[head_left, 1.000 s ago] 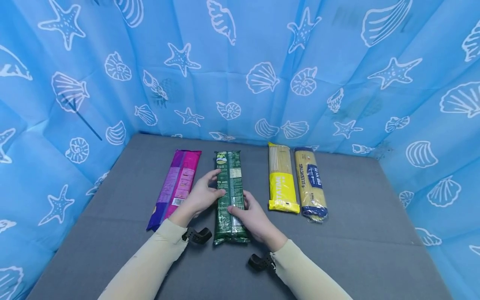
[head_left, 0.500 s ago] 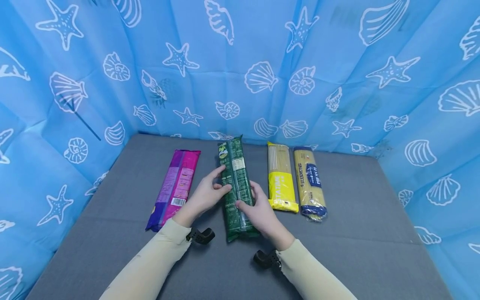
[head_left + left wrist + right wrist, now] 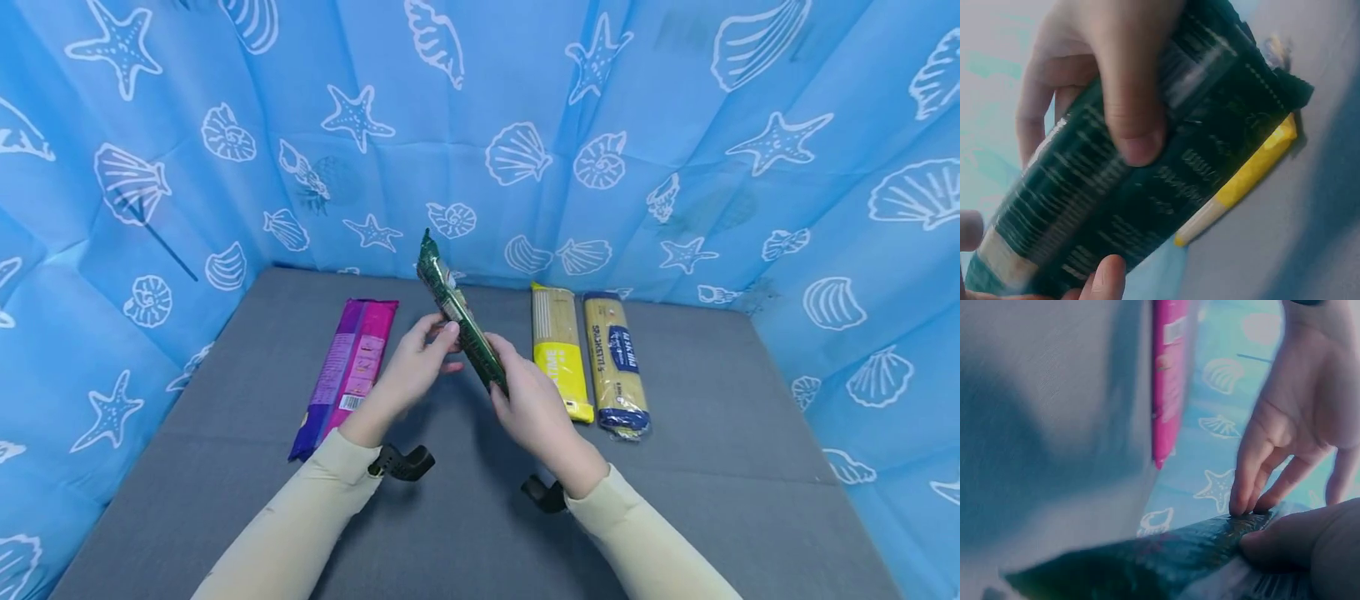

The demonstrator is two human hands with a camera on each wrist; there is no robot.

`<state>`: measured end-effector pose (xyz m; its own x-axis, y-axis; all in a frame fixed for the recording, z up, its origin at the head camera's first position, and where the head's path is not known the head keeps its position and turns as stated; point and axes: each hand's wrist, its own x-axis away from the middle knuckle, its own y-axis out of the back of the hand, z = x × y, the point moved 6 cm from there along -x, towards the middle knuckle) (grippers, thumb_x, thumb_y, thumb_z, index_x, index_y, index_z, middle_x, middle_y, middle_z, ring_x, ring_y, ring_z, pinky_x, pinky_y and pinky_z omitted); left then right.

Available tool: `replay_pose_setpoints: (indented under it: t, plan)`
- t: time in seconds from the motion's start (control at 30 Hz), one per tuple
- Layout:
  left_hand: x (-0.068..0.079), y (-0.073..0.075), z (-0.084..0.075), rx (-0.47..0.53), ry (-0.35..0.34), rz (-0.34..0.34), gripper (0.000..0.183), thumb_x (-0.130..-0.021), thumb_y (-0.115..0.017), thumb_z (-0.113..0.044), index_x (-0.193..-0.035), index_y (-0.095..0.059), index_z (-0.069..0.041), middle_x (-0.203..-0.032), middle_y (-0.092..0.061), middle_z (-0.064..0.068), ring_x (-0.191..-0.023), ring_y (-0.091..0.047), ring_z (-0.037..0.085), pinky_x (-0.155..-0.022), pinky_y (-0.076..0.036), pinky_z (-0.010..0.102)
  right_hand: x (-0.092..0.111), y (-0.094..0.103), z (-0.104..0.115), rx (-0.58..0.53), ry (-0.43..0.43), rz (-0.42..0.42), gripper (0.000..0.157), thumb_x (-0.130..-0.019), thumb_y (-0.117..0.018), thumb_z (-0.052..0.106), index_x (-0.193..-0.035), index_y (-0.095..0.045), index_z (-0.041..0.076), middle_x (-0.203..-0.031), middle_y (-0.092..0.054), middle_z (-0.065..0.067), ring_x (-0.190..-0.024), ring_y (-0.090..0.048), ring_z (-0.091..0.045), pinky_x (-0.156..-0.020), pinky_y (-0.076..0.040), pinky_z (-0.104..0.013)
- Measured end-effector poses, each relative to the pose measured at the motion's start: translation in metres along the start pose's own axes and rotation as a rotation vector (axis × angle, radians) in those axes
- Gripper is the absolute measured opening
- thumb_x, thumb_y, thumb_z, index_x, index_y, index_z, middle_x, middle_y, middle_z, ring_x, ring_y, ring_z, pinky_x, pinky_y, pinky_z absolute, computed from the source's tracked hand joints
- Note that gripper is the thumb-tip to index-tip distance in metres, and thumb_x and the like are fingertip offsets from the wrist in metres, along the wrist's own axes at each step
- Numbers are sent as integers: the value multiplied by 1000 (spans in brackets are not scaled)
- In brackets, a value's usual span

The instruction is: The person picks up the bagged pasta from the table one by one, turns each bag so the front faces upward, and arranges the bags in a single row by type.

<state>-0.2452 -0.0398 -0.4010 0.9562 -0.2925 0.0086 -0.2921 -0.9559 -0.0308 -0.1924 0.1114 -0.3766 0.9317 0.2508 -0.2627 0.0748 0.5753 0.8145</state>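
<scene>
A green spaghetti packet [image 3: 463,321] is held up above the table, tilted and turned edge-on in the head view. My right hand [image 3: 536,404] grips its lower part, and in the left wrist view the right thumb [image 3: 1135,119] presses on the packet's printed face. My left hand [image 3: 420,362] holds the packet nearer its upper end, with the thumb [image 3: 1109,278] against it. In the right wrist view the left fingers [image 3: 1254,487] meet the packet's edge. Part of the left grip is hidden behind the packet.
A purple and pink packet [image 3: 348,367] lies on the grey table [image 3: 225,450] at left. To the right lie a yellow pasta packet [image 3: 558,358] and a clear spaghetti packet with blue labels [image 3: 617,358]. Blue shell-patterned curtains [image 3: 480,108] surround the table.
The green packet has been raised off the table and turned from its flat face to edge-on, its top leaning left. Both hands rose with it. The other packets stayed put.
</scene>
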Motion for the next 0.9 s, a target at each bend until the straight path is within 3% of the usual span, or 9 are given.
replay_pose_setpoints:
  t: [0.17, 0.4, 0.53, 0.7, 0.9]
  plan:
    - [1, 2, 2, 108, 44, -24, 57, -101, -49, -40, -139, -35, 0, -131, -50, 18, -115, -58, 32, -87, -53, 41, 3, -5, 7, 239, 96, 3, 70, -84, -75, 9, -144, -40, 17, -128, -62, -4, -88, -60, -20, -73, -54, -34]
    - [-2, 4, 14, 246, 119, -99, 66, -100, -53, -37, -147, -24, -1, -132, -49, 20, -113, -59, 32, -86, -53, 38, 13, -15, 16, 455, 267, -83, 71, -82, -78, 12, -143, -43, 15, -134, -58, -6, -84, -59, -23, -65, -54, -30]
    - [-3, 5, 20, 292, 150, -162, 62, -98, -57, -32, -144, -28, -1, -130, -52, 20, -111, -61, 31, -84, -54, 37, 17, -22, 19, 507, 310, -110, 70, -81, -79, 13, -143, -46, 15, -135, -57, -8, -91, -58, -25, -71, -54, -35]
    - [-2, 8, 30, 279, 189, -228, 56, -97, -59, -27, -140, -33, -2, -125, -55, 18, -107, -63, 28, -82, -55, 35, 20, -28, 21, 524, 309, -100, 73, -78, -82, 15, -142, -47, 16, -136, -55, -9, -96, -58, -28, -74, -54, -37]
    - [-2, 10, 36, 278, 201, -242, 54, -97, -58, -26, -140, -35, -2, -124, -56, 16, -107, -63, 27, -82, -55, 35, 22, -32, 19, 504, 289, -77, 76, -77, -83, 15, -143, -45, 16, -138, -54, -9, -99, -57, -28, -74, -54, -36]
